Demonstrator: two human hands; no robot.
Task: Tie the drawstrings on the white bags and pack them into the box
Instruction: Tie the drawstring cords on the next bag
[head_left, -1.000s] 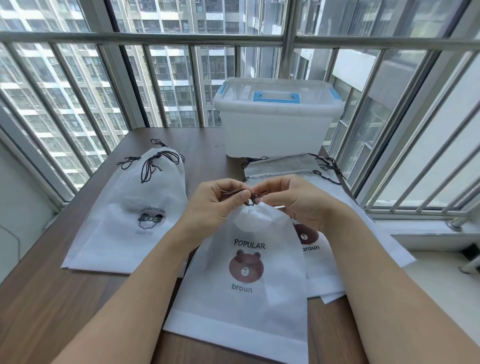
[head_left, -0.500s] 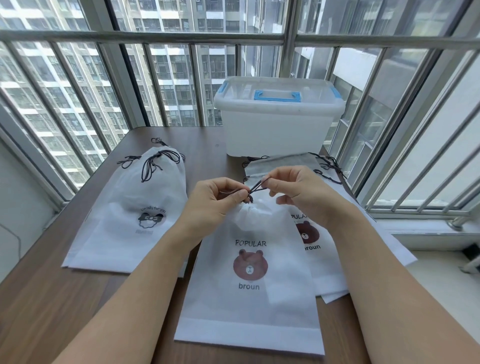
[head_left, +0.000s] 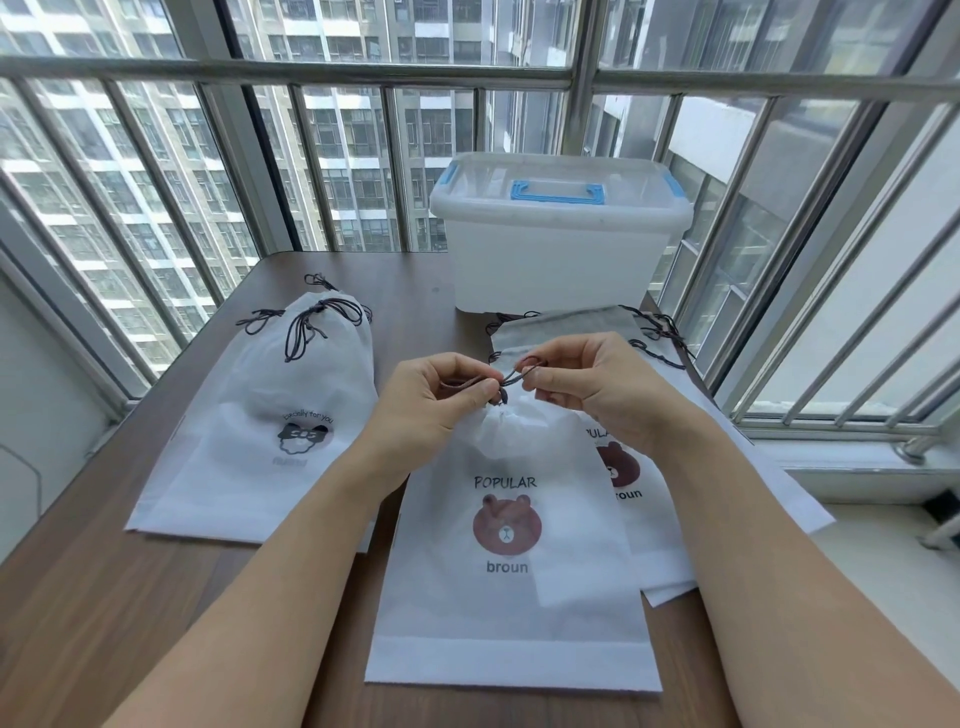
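Note:
A white bag printed with a brown bear (head_left: 511, 561) lies flat before me, its mouth gathered tight. My left hand (head_left: 431, 405) pinches the dark drawstring (head_left: 514, 376) just left of the gathered mouth. My right hand (head_left: 597, 387) pinches a loop of the same cord a little higher, to the right. The clear plastic box (head_left: 558, 260) with a blue handle stands shut at the table's far edge. A stack of tied white bags (head_left: 270, 431) lies at the left. More bear bags (head_left: 649, 519) lie at the right, partly under my right forearm.
The brown wooden table (head_left: 104, 597) sits in a corner of metal window railings (head_left: 291, 70) on the far side and the right. A white sill (head_left: 857, 467) runs along the right, beyond the table's edge.
The hands have drawn slightly apart, the right one lifting its loop of cord up and rightward. The bag's mouth stays gathered, and the bag has shifted a little toward the right.

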